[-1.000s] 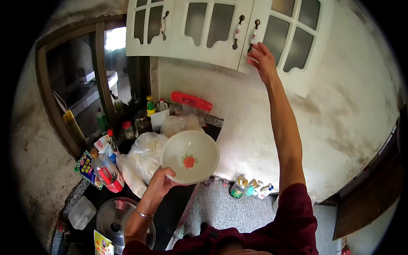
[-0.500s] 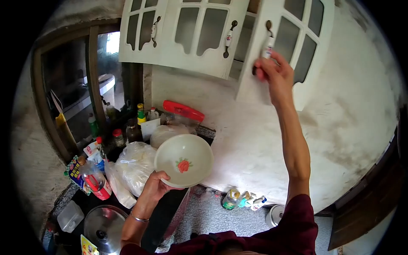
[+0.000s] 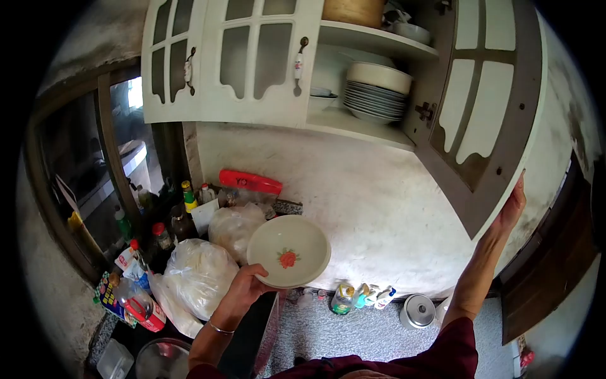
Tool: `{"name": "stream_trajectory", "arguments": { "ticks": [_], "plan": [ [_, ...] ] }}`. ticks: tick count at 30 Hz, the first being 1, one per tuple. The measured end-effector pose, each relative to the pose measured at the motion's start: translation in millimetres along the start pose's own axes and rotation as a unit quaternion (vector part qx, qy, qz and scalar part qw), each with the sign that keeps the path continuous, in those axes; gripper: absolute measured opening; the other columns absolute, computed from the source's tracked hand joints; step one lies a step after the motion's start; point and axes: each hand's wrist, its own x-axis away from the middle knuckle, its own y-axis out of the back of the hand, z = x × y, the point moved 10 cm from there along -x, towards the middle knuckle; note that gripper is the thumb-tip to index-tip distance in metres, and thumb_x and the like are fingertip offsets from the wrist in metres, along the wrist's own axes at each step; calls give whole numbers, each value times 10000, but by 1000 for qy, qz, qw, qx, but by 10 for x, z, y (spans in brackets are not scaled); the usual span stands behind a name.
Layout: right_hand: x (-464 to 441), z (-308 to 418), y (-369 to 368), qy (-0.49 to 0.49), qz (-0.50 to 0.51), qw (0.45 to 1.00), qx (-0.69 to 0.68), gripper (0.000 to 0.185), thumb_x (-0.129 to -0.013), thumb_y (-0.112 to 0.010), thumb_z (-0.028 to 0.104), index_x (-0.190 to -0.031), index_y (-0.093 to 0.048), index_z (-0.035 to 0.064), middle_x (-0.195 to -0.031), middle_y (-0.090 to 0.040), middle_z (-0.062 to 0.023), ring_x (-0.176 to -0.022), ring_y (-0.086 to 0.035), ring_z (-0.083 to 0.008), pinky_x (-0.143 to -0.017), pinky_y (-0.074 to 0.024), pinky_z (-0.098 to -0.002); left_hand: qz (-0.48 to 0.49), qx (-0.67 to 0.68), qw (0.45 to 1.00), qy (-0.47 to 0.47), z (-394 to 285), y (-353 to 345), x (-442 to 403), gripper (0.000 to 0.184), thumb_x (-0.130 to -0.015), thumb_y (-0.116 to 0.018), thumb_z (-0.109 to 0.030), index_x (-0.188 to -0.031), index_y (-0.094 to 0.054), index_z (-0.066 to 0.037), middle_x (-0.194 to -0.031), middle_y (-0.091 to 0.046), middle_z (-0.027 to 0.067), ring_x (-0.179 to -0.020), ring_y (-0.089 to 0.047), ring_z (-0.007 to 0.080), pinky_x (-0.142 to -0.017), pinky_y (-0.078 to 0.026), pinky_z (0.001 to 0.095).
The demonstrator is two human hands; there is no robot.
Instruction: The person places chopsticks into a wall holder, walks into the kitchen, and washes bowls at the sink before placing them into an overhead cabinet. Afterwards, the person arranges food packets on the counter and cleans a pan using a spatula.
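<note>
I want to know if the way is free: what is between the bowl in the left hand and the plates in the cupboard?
In the head view, only bare wall and the cupboard floor show between bowl and plates.

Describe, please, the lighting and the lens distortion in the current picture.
Head view: glare whitens part of the window; head view: the open cabinet is dimmer inside; head view: black rounded corners, bowed window edges; head view: the bowl looks fairly sharp.

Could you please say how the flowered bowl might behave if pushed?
The bowl is probably stiff, its rim evenly round. A highlight inside suggests a smooth, perhaps slippery surface. Held at one edge by the left hand, it could tip.
</note>
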Motion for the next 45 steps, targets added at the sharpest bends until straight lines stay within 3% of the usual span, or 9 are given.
{"name": "stream_trajectory", "arguments": {
  "ticks": [5,9,11,15,18,27,31,35,45],
  "plan": [
    [122,199,-80,28,43,990,133,379,-877,-453,88,-1230,-395,-38,-1076,-559,-135,-858,-593,-183,-768,-495,-284,23,-2,999,27,19,-33,-215,606,-643,-466,-58,-1224,-337,53,-1156,-467,222,-1005,-522,393,-762,-507,502],
    [1097,677,-314,416,-102,815,390,319,-821,-457,7,-1134,-453,-52,-999,-560,-188,-684,-546,-194,-612,-461,-268,3,-9,999,34,-1,45,-276,619,-639,-472,-64,-1233,-331,40,-1149,-469,224,-1007,-521,395,-757,-509,507],
    [1635,369,-439,571,80,725,378,222,-786,-498,14,-1003,-504,-32,-907,-568,-177,-616,-498,-193,-558,-433,-269,6,-2,999,37,6,60,-322,623,-635,-474,-65,-1234,-333,36,-1150,-469,223,-1006,-521,395,-753,-510,509],
    [1352,-841,-1315,305,297,786,449,272,-601,-509,-138,-836,-586,-26,-748,-581,-153,-608,-581,-265,-534,-462,-315,7,-13,1000,14,-70,72,-254,639,-622,-475,-67,-1237,-332,35,-1156,-467,222,-1006,-516,410,-749,-505,527],
    [839,-1517,-1731,203,353,820,402,317,-751,-573,5,-1057,-508,-40,-973,-571,-184,-843,-574,-290,-724,-464,-314,5,-2,1000,7,-106,113,-209,645,-616,-471,-65,-1237,-332,39,-1163,-462,224,-1008,-511,422,-748,-500,539],
    [-505,-3717,-1985,-44,173,906,383,476,-743,-578,159,-1164,-442,-14,-1092,-539,-231,-1020,-518,-361,-876,-397,-388,-37,-3,999,14,-145,392,-79,623,-614,-465,-66,-1215,-357,54,-1159,-470,223,-1003,-514,417,-765,-490,542],
    [-112,-3172,-2193,-9,165,881,443,487,-719,-564,111,-1173,-430,-2,-1011,-575,-217,-964,-538,-372,-863,-403,-399,-42,-11,999,28,-168,390,18,604,-624,-469,-75,-1206,-370,55,-1151,-478,217,-1000,-519,403,-785,-478,544],
    [555,-2703,-2585,233,149,907,317,538,-692,-566,5,-1209,-417,3,-927,-551,-160,-750,-548,-262,-665,-465,-324,-35,-25,999,24,-152,403,-1,595,-634,-466,-79,-1207,-371,52,-1156,-476,214,-1000,-520,400,-799,-472,541],
    [1557,-2405,-4058,266,286,876,283,783,-619,-624,47,-1287,-234,-80,-1173,-326,-238,-1064,-377,-391,-901,-330,-441,-55,-29,998,2,-312,393,20,596,-629,-472,-86,-1194,-370,74,-1119,-500,231,-974,-532,413,-776,-479,533]
  ]
}}
